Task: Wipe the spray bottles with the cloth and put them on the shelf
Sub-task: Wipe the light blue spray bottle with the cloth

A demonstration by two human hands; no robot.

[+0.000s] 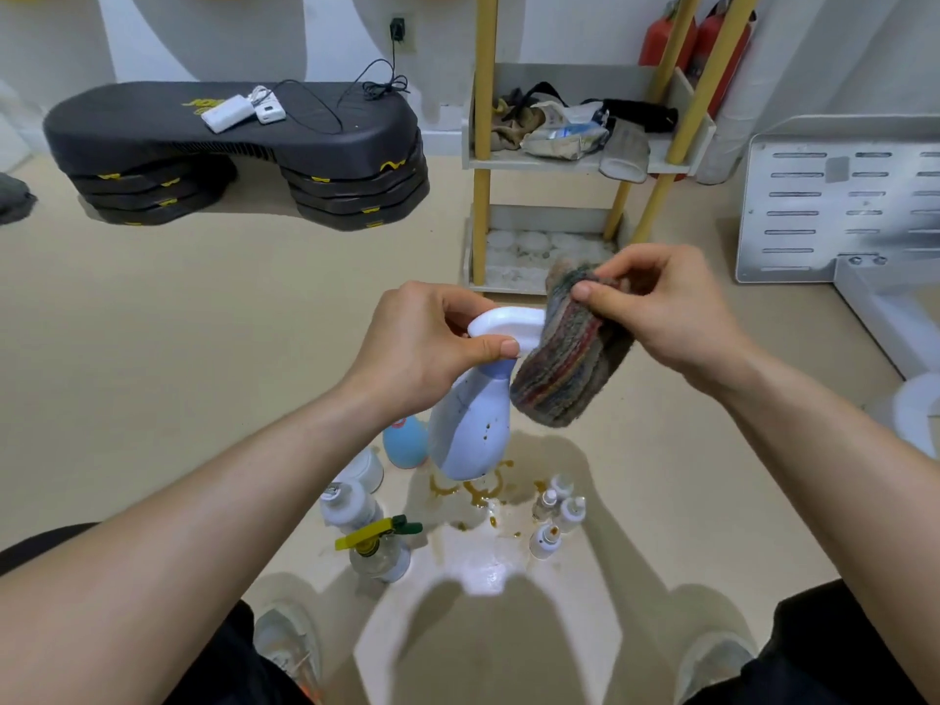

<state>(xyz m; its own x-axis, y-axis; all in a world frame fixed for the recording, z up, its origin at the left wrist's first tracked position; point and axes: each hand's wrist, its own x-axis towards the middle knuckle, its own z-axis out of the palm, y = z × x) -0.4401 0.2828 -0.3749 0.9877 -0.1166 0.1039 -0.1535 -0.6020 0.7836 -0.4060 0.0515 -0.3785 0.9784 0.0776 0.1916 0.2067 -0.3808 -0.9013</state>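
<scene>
our left hand fingers curl round the spray bottle neck; right hand pinches the soft cloth. smooth, light plastic, likely slippery: we'd keep to the neck.

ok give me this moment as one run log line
step: wiping | left hand: grips lilac spray bottle at the top | right hand: pinches striped cloth against it | shelf: bottle not yet placed

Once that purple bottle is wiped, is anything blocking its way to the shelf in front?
Nothing visible does. The purple bottle, gripped by the left hand, hangs before the shelf with only bare floor between. Its lowest tier holds nothing I can see; the middle tier is crowded with rags and packets.
</scene>
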